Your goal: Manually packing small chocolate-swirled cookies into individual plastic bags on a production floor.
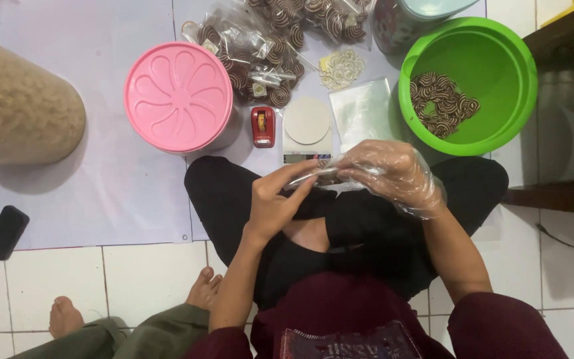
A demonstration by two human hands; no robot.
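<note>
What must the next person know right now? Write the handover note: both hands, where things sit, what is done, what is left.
Left hand: bare, pinching the small clear bag over the lap.
Right hand: in a plastic glove, gripping the same bag from the other side.
Green bowl: holds loose spiral cookies, on the right.
Kitchen scale: bare, beside the red tape dispenser and empty bags.
Done: filled packs piled behind the scale.
Left: the cookies in the bowl.

Counted: one pink lid (178, 96), one green basin (499, 63), one kitchen scale (307, 130), one red tape dispenser (262, 126), one black phone (6, 232), perhaps three filled cookie bags (260, 60).
</note>
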